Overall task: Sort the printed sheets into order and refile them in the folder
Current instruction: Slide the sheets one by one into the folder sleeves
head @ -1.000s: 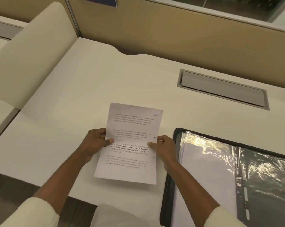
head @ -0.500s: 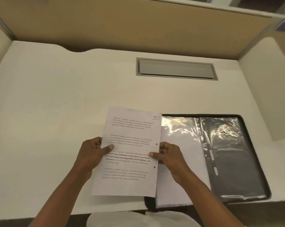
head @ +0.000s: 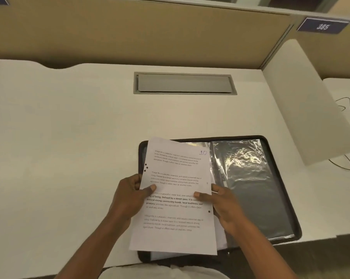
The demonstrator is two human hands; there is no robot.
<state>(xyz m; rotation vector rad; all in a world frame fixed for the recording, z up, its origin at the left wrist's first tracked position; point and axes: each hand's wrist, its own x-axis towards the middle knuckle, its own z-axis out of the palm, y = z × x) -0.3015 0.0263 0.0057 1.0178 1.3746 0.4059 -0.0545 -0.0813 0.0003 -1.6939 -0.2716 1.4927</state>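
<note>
1. The left hand [head: 127,200] and right hand [head: 226,210] each pinch a side edge of the printed sheets [head: 176,172], thumbs on top.
2. The sheets hang between the hands, over the open folder [head: 260,208].
3. Likely light and limp; support both edges.

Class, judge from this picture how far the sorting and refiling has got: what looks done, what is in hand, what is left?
Looks done: the sheets are gathered in one stack, the top one marked 10; their order cannot be checked. In hand: left hand and right hand pinch the stack's sides above the open folder. Left: filing them; the visible sleeve looks empty.
</note>
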